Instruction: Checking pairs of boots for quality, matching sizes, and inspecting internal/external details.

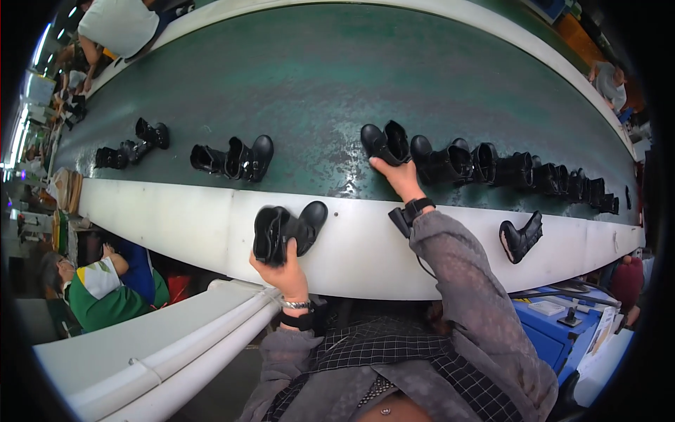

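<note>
My left hand [285, 276] is closed round the shaft of a black ankle boot [299, 231], over the white edge of the line. The boot's toe points up and to the right, and its dark opening is on the left. My right hand [399, 177] reaches onto the green belt [316, 84] and grips another black boot [395, 143] by its shaft. My thumb shows on its near side, while the other fingers are partly hidden. This boot's toe points left. A single black boot [522, 238] lies on the white edge to the right of my right forearm.
Several black boots [485, 163] stand in a row along the belt's near right side. More boots [246, 158] sit to the left. A blue cabinet [541, 334] is at lower right, white rails [190, 344] at lower left. A person in green [112, 292] sits left; others work across the belt.
</note>
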{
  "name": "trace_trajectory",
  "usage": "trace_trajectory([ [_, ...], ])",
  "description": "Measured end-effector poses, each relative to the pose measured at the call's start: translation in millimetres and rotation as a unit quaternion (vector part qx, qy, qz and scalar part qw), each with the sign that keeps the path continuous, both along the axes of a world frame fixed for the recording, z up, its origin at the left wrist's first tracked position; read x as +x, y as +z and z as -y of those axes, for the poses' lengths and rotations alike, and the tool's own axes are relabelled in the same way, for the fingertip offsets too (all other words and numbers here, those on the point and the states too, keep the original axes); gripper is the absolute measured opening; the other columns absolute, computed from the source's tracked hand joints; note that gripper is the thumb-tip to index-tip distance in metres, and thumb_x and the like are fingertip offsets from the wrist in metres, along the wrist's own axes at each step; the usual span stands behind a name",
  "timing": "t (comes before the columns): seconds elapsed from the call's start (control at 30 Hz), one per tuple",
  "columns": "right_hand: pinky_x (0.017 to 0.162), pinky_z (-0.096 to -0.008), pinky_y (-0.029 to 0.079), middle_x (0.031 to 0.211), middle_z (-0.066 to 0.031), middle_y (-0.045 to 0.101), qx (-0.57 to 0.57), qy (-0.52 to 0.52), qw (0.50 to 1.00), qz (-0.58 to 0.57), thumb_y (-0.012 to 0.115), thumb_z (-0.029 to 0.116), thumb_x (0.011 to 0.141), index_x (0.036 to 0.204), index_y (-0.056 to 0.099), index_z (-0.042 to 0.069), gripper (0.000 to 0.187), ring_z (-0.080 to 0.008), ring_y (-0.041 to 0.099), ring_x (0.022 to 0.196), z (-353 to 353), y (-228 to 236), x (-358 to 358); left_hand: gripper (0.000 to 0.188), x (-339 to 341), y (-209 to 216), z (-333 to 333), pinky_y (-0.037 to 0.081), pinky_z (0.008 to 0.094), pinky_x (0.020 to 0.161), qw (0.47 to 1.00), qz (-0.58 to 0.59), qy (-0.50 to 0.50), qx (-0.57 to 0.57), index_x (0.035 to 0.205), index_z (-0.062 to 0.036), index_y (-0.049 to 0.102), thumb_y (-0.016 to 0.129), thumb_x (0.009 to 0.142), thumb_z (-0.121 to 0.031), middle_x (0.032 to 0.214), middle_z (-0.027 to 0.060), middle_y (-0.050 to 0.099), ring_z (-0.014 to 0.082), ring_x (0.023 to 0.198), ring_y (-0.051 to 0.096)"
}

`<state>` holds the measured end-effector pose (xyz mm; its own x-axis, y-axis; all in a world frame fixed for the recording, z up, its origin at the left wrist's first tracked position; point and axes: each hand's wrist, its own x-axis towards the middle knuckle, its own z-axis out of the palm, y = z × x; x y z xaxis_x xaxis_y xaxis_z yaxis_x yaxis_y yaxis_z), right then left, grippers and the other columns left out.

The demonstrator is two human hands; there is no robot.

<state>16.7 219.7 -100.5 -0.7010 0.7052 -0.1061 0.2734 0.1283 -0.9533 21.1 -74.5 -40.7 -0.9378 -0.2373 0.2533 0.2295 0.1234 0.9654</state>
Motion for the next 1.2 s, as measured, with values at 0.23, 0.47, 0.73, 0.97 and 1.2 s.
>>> trace_trajectory([
  [0.23,0.057,-0.0318,0.057,0.099,-0.0096,0.063,-0.267,-0.029,0.957,-0.11,0.065,0.026,0.085,0.107,0.058,0.0,0.035,-0.019,0.065,0.086,4,31,29,0.047,57,-40,43,0.045,0.0297,0.089,0.993,0.085,0.044,-0.073,0.112,0.003,0.044,0.073,0.078,-0.011,0.105,0.013,0.052,0.0184,0.092,0.051],
  [0.47,0.071,-0.0434,0.059,0.107,-0.0146,0.063,-0.495,0.079,0.848,-0.17,0.049,0.026,0.094,0.118,0.052,-0.001,0.037,-0.0269,0.064,0.095,45,57,121,0.04,60,-29,41,0.044,0.0296,0.09,0.962,0.246,-0.12,-0.007,0.109,0.0044,0.049,0.072,0.079,-0.008,0.102,0.0104,0.056,0.0152,0.091,0.054],
  [0.73,0.077,-0.0468,0.058,0.12,-0.0191,0.055,-0.56,0.051,0.809,-0.173,0.042,0.03,0.097,0.13,0.038,-0.001,0.046,-0.032,0.061,0.104,72,50,182,0.05,27,-44,19,0.045,0.0339,0.09,0.978,0.127,-0.126,-0.104,0.112,0.0042,0.056,0.078,0.071,-0.011,0.105,0.0135,0.062,0.0219,0.095,0.06],
  [0.97,0.079,-0.0468,0.057,0.121,-0.0185,0.055,-0.565,0.048,0.802,-0.188,0.042,0.031,0.097,0.13,0.039,0.0,0.045,-0.0314,0.06,0.106,74,47,200,0.041,9,-6,-8,0.053,0.0287,0.071,0.977,0.186,-0.099,-0.036,0.107,0.0016,0.06,0.077,0.074,-0.013,0.103,0.0081,0.064,0.0169,0.088,0.062],
  [1.2,0.086,-0.0462,0.053,0.12,-0.0165,0.057,-0.563,0.021,0.793,-0.233,0.042,0.03,0.097,0.127,0.045,-0.001,0.042,-0.0303,0.058,0.108,83,54,200,0.029,49,5,-18,0.06,0.0345,0.065,0.857,0.366,-0.236,0.274,0.114,-0.0029,0.055,0.06,0.089,-0.017,0.105,0.0087,0.063,0.0206,0.088,0.065],
])
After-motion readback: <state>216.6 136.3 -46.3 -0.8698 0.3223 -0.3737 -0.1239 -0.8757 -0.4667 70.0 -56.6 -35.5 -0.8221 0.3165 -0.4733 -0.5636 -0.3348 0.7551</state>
